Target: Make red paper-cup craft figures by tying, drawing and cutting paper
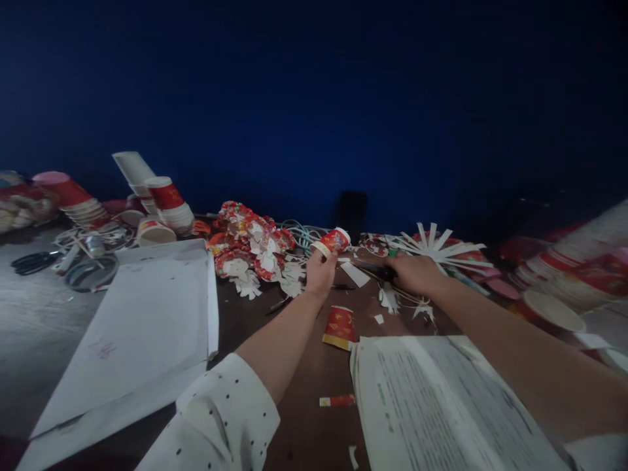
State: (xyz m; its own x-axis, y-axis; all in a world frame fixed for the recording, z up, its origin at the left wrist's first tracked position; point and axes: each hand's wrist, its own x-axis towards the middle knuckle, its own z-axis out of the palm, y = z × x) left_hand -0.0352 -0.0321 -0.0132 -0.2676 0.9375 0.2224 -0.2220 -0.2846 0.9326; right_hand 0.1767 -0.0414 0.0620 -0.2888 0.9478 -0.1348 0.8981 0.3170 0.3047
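My left hand (321,273) is closed around a red paper cup (335,241) with a printed pattern, held tilted above the brown table. To its right, my right hand (411,272) grips dark-handled scissors (387,273), whose blades point left toward the cup; their exact opening is too dim to make out. A white paper strip (355,274) lies between the two hands. Nearer to me is a cut red piece of cup (339,326) with a gold band, and below it a small red strip (337,400).
Left of my hands is a heap of red and white paper cutouts (255,245). Stacked paper cups (169,203) stand behind a large white board (142,327). Printed sheets (432,399) lie front right, a fringed white paper cutout (436,247) behind my right hand, more cups (574,275) far right.
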